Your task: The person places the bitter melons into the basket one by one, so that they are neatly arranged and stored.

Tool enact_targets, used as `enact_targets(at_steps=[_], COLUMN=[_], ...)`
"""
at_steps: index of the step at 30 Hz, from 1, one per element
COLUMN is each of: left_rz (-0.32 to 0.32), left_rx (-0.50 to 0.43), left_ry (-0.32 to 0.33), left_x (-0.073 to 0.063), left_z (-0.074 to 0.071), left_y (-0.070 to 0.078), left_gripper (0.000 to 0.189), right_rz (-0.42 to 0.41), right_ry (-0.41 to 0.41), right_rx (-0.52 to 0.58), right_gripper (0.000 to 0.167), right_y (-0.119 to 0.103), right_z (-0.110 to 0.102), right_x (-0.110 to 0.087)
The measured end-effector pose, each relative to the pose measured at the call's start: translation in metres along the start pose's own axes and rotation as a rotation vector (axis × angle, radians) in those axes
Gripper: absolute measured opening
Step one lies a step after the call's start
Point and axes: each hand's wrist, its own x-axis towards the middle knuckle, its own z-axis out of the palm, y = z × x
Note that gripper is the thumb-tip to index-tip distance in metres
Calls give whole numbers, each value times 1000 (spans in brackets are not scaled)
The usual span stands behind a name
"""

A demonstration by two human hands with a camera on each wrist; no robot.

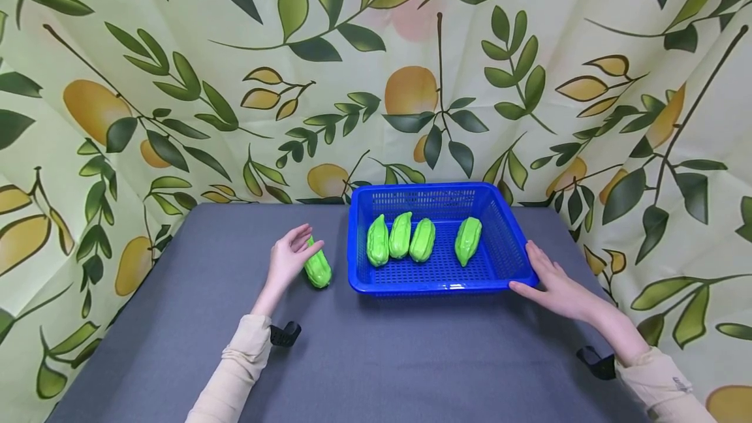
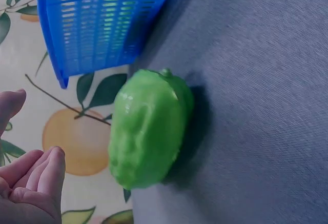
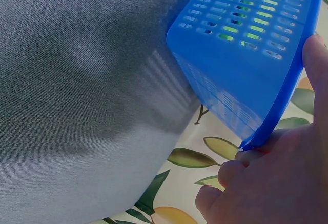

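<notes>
A light-green ridged vegetable [image 1: 318, 269], bitter-melon-like and glossy, lies on the table left of the blue basket [image 1: 435, 289]. My left hand [image 1: 289, 256] hovers beside its far end, hiding part of it in the head view. In the left wrist view, the thumb and fingers [image 2: 48, 175] are apart, with a gap between them and the green vegetable [image 2: 148, 131]. My right hand [image 1: 555, 286] rests on the basket's front right corner, thumb at the front rim and fingers along the right rim. The right wrist view shows the thumb [image 3: 316, 62] touching the rim.
Inside the basket, three similar green vegetables [image 1: 400, 237] sit side by side at the left, and one more green vegetable [image 1: 468, 240] lies apart at the right. A grey cloth [image 1: 411, 364] covers the table. Behind it hangs a leaf-patterned curtain [image 1: 352, 83].
</notes>
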Motion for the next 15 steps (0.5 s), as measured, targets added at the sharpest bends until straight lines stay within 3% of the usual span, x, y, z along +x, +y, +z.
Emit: enact_targets(at_steps=[9,15], left_rz=[-46,-62], left_rx=[51,84], left_ry=[76,66], left_x=[-7,-13], left_z=[-18,-17], left_y=[-17,-24], left_gripper=[57,58], right_rz=[-1,-5], right_ry=[2,2], right_rx=[-3,4], right_gripper=[98,98], right_y=[1,2], right_z=[1,1], right_x=[0,1])
